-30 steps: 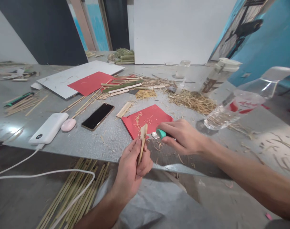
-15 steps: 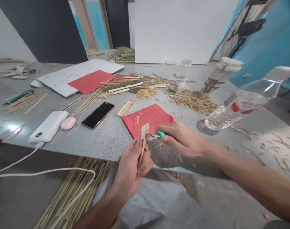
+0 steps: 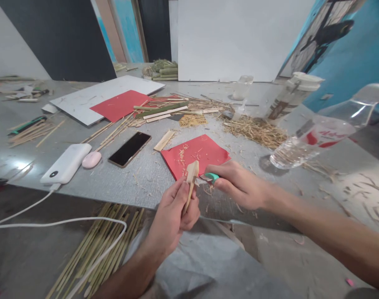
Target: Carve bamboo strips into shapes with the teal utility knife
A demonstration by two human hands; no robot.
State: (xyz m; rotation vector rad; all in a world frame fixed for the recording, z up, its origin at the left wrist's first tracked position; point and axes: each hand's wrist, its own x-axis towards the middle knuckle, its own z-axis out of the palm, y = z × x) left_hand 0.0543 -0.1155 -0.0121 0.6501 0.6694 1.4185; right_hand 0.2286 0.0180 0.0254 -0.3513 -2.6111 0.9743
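Note:
My left hand [image 3: 175,214] is closed round the lower part of a pale carved piece of wood or bamboo [image 3: 192,172], whose wider end points up and away from me. My right hand [image 3: 239,185] grips a utility knife [image 3: 212,177] with a green handle; most of the handle is hidden in the fist. Its short blade lies just right of the carved piece, and I cannot tell whether they touch. Beneath and beyond both hands, a red sheet of paper [image 3: 205,147] lies on the table with pale shavings scattered over it.
A phone [image 3: 130,149], a pink round case [image 3: 91,159] and a white power bank [image 3: 66,164] with a cable sit left. Bamboo strips [image 3: 164,111] lie behind. At right stand a water bottle [image 3: 311,135] and a cup [image 3: 294,97] beside a straw-like heap [image 3: 254,131].
The view has shifted slightly, so most things appear a little to the right. The carved piece is turned a bit in my left hand; the knife stays close beside it.

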